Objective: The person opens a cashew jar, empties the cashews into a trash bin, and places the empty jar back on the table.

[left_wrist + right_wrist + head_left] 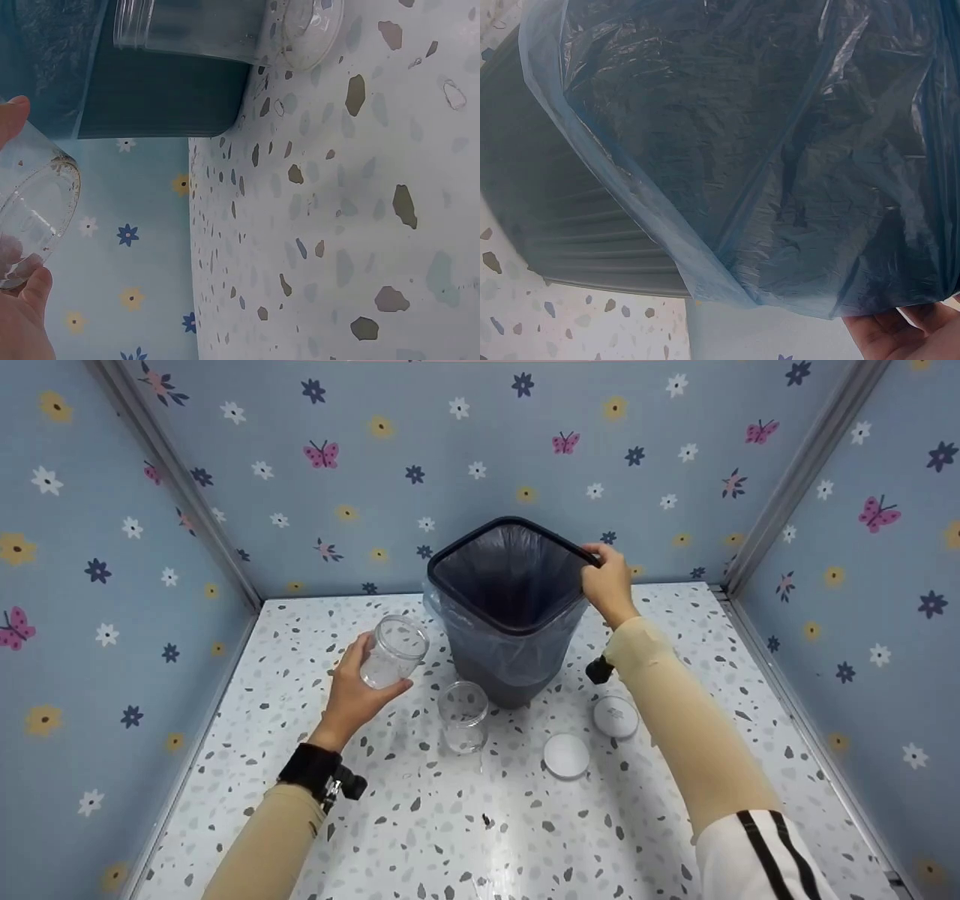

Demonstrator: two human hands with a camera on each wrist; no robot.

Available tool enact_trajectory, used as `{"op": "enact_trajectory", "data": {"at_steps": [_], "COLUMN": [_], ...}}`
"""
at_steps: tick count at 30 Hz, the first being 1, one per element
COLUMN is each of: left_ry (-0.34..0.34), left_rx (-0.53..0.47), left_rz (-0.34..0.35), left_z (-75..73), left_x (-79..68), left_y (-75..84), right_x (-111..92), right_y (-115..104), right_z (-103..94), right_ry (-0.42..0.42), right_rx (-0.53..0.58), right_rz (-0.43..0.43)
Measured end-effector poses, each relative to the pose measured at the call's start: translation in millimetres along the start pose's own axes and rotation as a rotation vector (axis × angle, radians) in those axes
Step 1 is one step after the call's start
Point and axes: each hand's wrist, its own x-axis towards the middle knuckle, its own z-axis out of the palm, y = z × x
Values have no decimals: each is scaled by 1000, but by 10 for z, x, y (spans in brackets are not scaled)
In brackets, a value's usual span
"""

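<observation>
My left hand (356, 694) grips a clear plastic jar (395, 652), tilted and raised beside the bin; in the left wrist view the jar's base (37, 210) shows between thumb and fingers. A dark trash can (480, 660) with a black rim and a bluish plastic liner (495, 634) stands at the middle back. My right hand (609, 585) holds the can's rim at its right corner, fingers curled over it. In the right wrist view, the fingers (892, 334) lie at the liner-covered edge. A second clear jar (463, 718) stands in front of the can.
Two white round lids (566, 756) lie on the speckled tabletop (360, 825), right of the second jar. A small dark bit (486, 820) sits near the front. Flowered blue panels (450, 450) wall in the back and both sides.
</observation>
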Motion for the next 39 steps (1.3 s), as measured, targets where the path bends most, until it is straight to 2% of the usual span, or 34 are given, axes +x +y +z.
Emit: {"op": "enact_trajectory", "data": {"at_steps": [17, 26, 31, 39], "left_ry": [-30, -62, -72, -112], "left_rx": [-8, -17, -23, -18], "left_rz": [-84, -134, -138, -187], "left_z": [31, 51, 76, 103], "left_x": [-157, -220, -257, -333], "left_y": [-132, -189, -221, -269], "right_x": [-20, -7, -2, -7], "right_y": [-8, -10, -8, -6], "right_z": [11, -6, -5, -8], "right_ry": [11, -13, -8, -6], "right_rx": [-37, 12, 5, 0], "right_rz": [-5, 17, 13, 5]}}
